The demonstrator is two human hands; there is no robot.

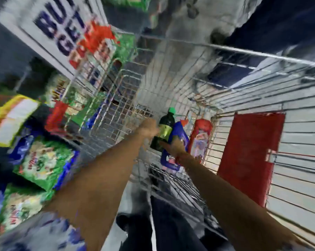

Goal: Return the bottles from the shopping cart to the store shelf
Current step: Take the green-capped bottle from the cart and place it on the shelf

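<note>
Both arms are stretched into the cart [225, 51]. A dark bottle [163, 132] with a green cap is gripped upright by the left hand [149, 128]. The blue pack [174, 145] just right of it is touched by the right hand [176, 148]; its grip cannot be told through blur. A red pack [201, 136] stands beyond, near the cart's wall.

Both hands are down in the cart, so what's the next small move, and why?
Probably lift the dark green-capped bottle straight up out of the cart. The left hand and right hand both touch it, though blur hides how firm the grip is.
</note>
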